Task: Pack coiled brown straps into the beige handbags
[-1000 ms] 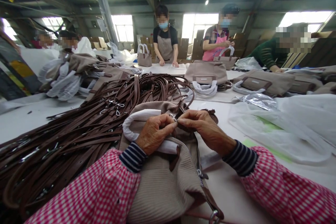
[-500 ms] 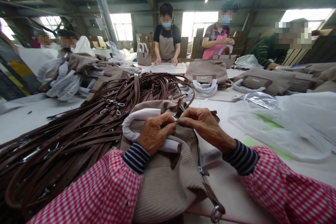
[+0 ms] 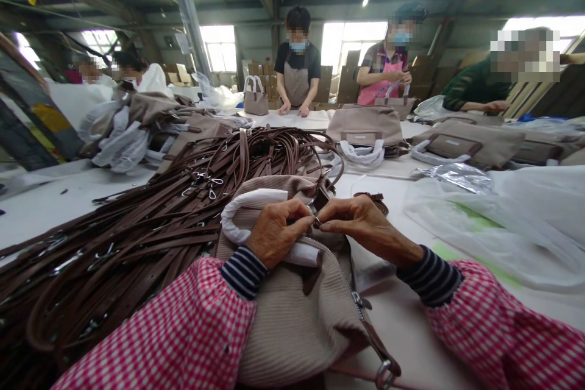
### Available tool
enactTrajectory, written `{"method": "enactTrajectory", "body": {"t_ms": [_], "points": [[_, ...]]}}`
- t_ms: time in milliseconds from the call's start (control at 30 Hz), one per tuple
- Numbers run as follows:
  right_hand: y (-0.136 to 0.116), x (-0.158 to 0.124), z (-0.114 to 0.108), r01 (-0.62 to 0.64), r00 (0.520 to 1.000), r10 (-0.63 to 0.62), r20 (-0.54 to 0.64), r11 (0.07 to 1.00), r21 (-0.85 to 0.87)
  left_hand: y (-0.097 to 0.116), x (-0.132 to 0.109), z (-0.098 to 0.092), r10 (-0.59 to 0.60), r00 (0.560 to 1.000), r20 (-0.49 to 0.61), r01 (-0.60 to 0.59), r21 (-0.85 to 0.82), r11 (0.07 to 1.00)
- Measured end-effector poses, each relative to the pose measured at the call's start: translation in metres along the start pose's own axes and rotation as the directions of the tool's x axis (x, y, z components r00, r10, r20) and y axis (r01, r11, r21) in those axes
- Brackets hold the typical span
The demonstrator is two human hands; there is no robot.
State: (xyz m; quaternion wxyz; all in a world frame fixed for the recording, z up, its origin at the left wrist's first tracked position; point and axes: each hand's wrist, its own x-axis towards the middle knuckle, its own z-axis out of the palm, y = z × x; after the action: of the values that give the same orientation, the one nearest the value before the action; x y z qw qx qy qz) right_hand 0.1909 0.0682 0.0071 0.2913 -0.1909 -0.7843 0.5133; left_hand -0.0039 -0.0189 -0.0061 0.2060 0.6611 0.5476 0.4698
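Observation:
A taupe ribbed handbag (image 3: 283, 329) lies in front of me, its zipper running along the right side. One white-wrapped handle (image 3: 235, 216) curves over it beside my left wrist. My left hand (image 3: 281, 228) is closed in a pinch at the bag's far end. Opposite it, my right hand (image 3: 361, 222) pinches too, and the fingertips of both nearly meet around a small metal clasp (image 3: 316, 223). Fingers cover most of the clasp, so its exact form is hidden. Just behind it a dark brown leather piece (image 3: 321, 195) shows.
A large heap of brown straps (image 3: 183, 201) with metal hooks spreads to the left. More handbags (image 3: 365, 125) lie across the table, with others piled far left (image 3: 150, 113). Clear plastic bags (image 3: 525, 225) cover the right side. Several co-workers stand or sit around the table.
The view has shifted slightly, so everything sits a little further right. Both hands still pinch at the clasp, with small finger movements. The clasp now shows between the fingertips.

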Motion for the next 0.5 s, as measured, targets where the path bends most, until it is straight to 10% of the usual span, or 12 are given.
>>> {"method": "enactTrajectory", "body": {"t_ms": [500], "points": [[-0.0015,0.0078,-0.007,-0.127,0.991,0.119,0.06,0.982,0.14,0.0014,-0.0011,-0.0016,0.025,0.999,0.043,-0.025,-0.003,1.0]]}}
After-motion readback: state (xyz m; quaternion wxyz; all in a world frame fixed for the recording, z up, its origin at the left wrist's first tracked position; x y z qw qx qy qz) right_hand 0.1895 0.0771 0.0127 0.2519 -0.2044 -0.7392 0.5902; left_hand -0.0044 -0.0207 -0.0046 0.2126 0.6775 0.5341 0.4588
